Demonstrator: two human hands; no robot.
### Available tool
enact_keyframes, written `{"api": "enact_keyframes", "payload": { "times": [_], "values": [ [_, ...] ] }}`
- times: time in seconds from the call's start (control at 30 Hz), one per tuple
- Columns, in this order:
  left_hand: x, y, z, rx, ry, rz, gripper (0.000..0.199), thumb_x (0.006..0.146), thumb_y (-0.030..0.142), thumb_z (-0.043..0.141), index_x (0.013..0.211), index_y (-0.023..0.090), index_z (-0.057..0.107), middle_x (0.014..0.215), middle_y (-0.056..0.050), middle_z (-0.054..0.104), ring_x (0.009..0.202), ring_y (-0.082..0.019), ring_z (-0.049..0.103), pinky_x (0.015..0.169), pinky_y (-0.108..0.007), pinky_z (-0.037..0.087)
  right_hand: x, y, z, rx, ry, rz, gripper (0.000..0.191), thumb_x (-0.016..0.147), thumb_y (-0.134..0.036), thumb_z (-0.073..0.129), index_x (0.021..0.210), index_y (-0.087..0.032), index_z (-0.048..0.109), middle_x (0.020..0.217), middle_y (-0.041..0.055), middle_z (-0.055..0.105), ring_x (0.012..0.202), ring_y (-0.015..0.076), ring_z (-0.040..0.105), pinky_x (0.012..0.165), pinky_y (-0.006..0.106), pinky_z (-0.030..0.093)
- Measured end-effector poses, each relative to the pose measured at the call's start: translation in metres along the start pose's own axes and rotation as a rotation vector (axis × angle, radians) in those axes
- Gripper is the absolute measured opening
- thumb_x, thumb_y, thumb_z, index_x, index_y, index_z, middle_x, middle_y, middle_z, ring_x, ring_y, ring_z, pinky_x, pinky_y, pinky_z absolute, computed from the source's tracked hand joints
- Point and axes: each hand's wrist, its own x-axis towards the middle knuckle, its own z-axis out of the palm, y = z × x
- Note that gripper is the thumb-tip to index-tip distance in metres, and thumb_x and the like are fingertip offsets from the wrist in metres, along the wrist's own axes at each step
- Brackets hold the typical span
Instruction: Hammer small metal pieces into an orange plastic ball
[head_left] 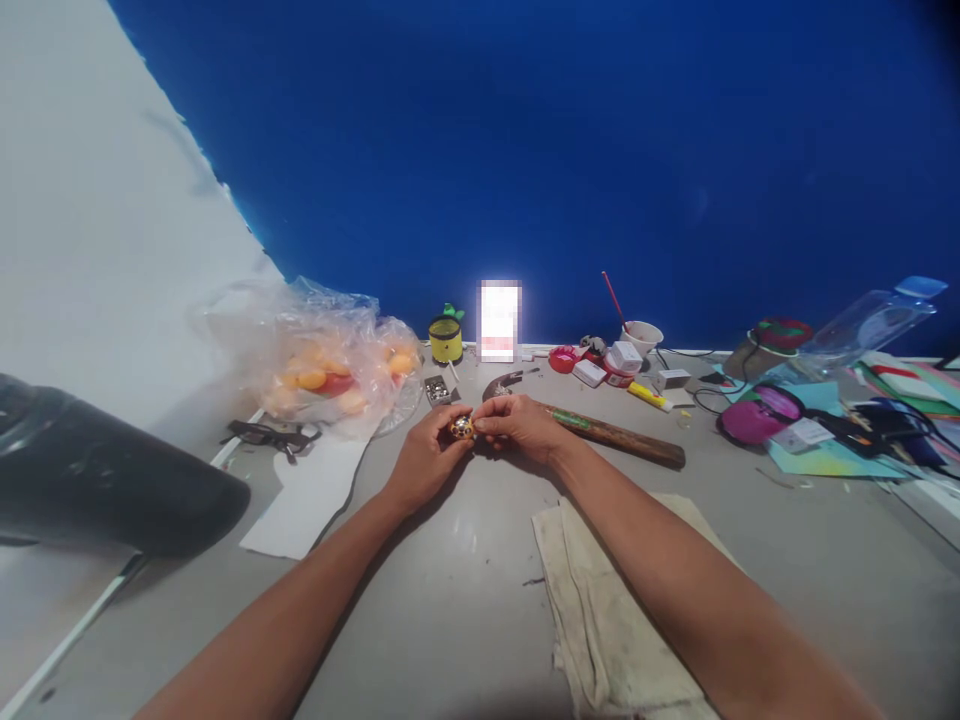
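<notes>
Grip: left hand [433, 450] pinches a patterned gold ball [463, 428] between thumb and fingers; right hand [517, 425] has thumb and fingertips pressed together at its right edge, and whether anything sits between them I cannot tell.
Ball's place: mid-scene, above the grey table [450, 630].
Dark cylinder [112, 480]: left, slanting in from the edge.
White sheet [292, 510]: left, lying on the table.
Clear plastic bag [330, 300]: beyond the sheet, orange pieces [311, 380] inside.
Small tray [437, 391]: just beyond the left hand, shiny bits in it.
Yellow container [445, 345]: farther back, upright.
Wooden-handled tool [622, 442]: beyond the right hand, its curved metal head at the left.
Folded cloth [592, 640]: near, under the right forearm.
White cup [646, 338]: far right, holding a red stick [613, 298].
Clear bottle [862, 322]: farthest right, tilted, blue-capped.
</notes>
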Motion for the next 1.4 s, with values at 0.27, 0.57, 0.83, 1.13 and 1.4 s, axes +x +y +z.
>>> {"api": "enact_keyframes", "payload": {
  "times": [0.27, 0.57, 0.83, 1.13, 1.4],
  "values": [
    [-0.0010, 0.0005, 0.0004, -0.017, -0.004, -0.021, 0.030, 0.083, 0.023, 0.073, 0.113, 0.021, 0.074, 0.111, -0.006, 0.077, 0.097, -0.023, 0.070, 0.088, -0.036, 0.055, 0.0005, 0.0013, 0.0006, -0.036, -0.030, -0.039, 0.036, 0.060, -0.035, 0.096, 0.079, -0.015, 0.074, 0.064, 0.0012, 0.069, 0.054, 0.0097, 0.056, 0.052, 0.022, 0.041],
    [-0.0011, 0.0004, 0.0011, -0.045, -0.028, -0.068, 0.033, 0.082, 0.021, 0.073, 0.115, 0.020, 0.073, 0.114, -0.007, 0.077, 0.101, -0.023, 0.072, 0.092, -0.039, 0.055, 0.0013, 0.0019, -0.0042, -0.026, -0.059, -0.018, 0.037, 0.061, -0.036, 0.097, 0.081, -0.014, 0.075, 0.068, 0.0025, 0.071, 0.054, 0.0096, 0.058, 0.055, 0.023, 0.047],
    [-0.0008, 0.0014, 0.0015, -0.051, -0.033, -0.076, 0.032, 0.082, 0.023, 0.073, 0.114, 0.021, 0.075, 0.112, -0.007, 0.078, 0.099, -0.023, 0.072, 0.091, -0.038, 0.055, 0.0016, 0.0009, -0.0055, -0.009, -0.094, -0.008, 0.036, 0.061, -0.034, 0.097, 0.081, -0.014, 0.075, 0.073, 0.0038, 0.073, 0.056, 0.0098, 0.059, 0.056, 0.024, 0.049],
    [-0.0009, 0.0044, 0.0002, -0.022, -0.035, -0.050, 0.032, 0.081, 0.020, 0.072, 0.112, 0.022, 0.075, 0.110, -0.005, 0.078, 0.099, -0.023, 0.071, 0.092, -0.038, 0.055, 0.0013, -0.0011, -0.0044, -0.026, -0.102, -0.005, 0.033, 0.061, -0.032, 0.095, 0.080, -0.014, 0.074, 0.071, 0.0034, 0.073, 0.054, 0.0100, 0.060, 0.056, 0.025, 0.053],
    [-0.0021, 0.0071, -0.0001, 0.002, -0.013, -0.029, 0.029, 0.080, 0.021, 0.072, 0.109, 0.023, 0.076, 0.112, -0.005, 0.078, 0.102, -0.025, 0.071, 0.097, -0.040, 0.055, -0.0012, -0.0011, 0.0008, -0.102, -0.084, -0.060, 0.029, 0.064, -0.033, 0.090, 0.078, -0.016, 0.072, 0.070, 0.0028, 0.073, 0.050, 0.0103, 0.060, 0.056, 0.028, 0.061]
  ]
}}
